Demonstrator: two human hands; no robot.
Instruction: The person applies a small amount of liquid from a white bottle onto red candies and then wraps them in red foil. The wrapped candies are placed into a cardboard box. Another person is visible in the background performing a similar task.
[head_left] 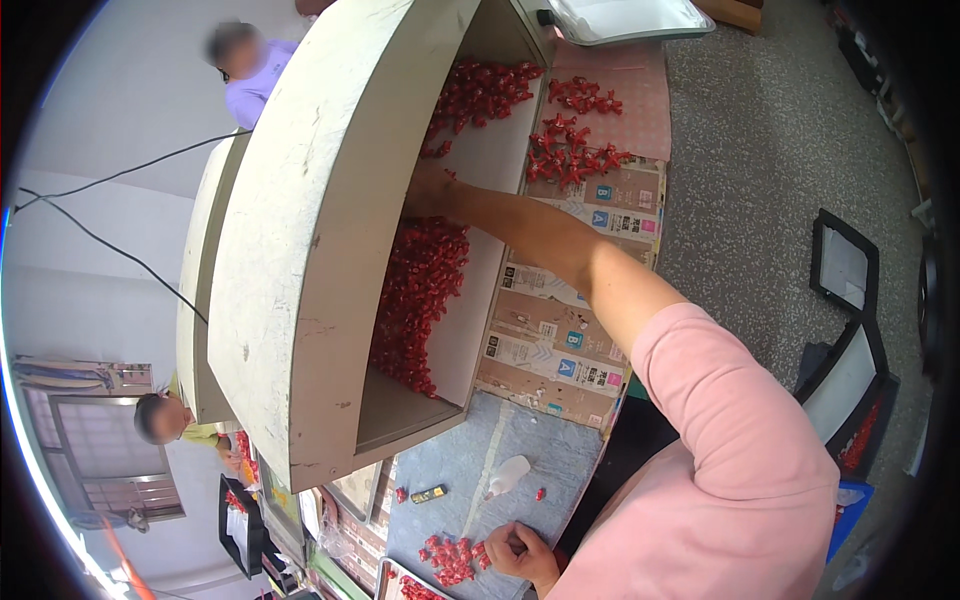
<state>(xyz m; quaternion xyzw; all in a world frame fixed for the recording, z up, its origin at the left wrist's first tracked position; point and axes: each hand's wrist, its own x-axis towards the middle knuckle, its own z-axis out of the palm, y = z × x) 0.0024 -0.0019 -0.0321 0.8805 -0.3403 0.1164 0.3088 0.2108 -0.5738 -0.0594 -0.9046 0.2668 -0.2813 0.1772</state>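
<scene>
The right hand (432, 190) reaches into the beige cabinet (290, 220), upper centre; I cannot tell its fingers' state. The left hand's (518, 553) fingers curl inward beside red pieces (452, 560), lower centre, grip undeterminable. Pieces point variously; the cabinet's lower heap (415, 285) lies lengthwise, top to bottom.

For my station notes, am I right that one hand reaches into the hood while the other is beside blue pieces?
Not quite: the head view shows the pieces beside the left hand are red, not blue; the right hand reaches into the hood.
</scene>
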